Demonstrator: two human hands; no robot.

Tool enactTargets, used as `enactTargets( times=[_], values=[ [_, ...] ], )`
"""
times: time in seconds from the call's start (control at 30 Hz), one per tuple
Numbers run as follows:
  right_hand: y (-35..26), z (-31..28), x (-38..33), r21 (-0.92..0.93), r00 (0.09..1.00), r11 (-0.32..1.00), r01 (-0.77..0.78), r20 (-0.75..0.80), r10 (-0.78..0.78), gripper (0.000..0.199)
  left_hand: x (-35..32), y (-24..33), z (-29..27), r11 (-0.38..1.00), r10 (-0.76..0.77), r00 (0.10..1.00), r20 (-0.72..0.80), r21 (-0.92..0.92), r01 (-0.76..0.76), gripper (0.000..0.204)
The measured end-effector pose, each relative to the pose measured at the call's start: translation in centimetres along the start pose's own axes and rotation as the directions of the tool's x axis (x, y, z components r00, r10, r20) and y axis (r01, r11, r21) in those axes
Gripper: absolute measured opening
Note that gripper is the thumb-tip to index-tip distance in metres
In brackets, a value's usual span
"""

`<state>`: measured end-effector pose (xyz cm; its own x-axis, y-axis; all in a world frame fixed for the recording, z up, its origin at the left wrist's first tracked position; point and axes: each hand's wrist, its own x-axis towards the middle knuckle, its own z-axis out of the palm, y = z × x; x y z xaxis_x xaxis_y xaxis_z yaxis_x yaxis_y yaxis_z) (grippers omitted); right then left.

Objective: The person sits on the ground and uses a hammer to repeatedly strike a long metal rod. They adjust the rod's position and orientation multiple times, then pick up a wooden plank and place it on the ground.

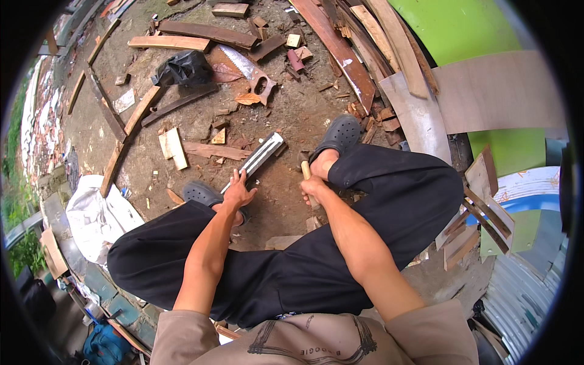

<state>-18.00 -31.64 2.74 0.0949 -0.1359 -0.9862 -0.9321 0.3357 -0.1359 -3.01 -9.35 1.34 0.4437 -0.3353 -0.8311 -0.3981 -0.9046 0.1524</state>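
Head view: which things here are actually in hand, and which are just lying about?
In hand: metal strip under the left hand; wooden handle gripped by the right hand.
Lying about: handsaw, black bag, wood offcuts, white sack.

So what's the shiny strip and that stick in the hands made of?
The strip under the left hand looks like metal: silvery-grey, ridged lengthwise, glinting. The stick in the right hand looks like bare pale wood: tan, matt, unpainted. Only its top end shows.
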Motion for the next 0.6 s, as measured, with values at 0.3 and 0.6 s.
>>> enactTargets(
  times=[0.3,0.6],
  values=[
    [-4.4,2.0,-0.5,0.292,0.957,0.944,0.154,-0.281,-0.070,0.035,-0.2,-0.3,-2.3,1.000,-0.005,0.989,0.145,0.018,0.003,0.093],
    [-3.7,2.0,3.9,0.032,0.734,0.882,0.471,-0.569,-0.371,0.044,0.1,-0.9,-1.7,1.000,0.006,0.991,0.135,0.012,-0.008,0.092]
  ],
)
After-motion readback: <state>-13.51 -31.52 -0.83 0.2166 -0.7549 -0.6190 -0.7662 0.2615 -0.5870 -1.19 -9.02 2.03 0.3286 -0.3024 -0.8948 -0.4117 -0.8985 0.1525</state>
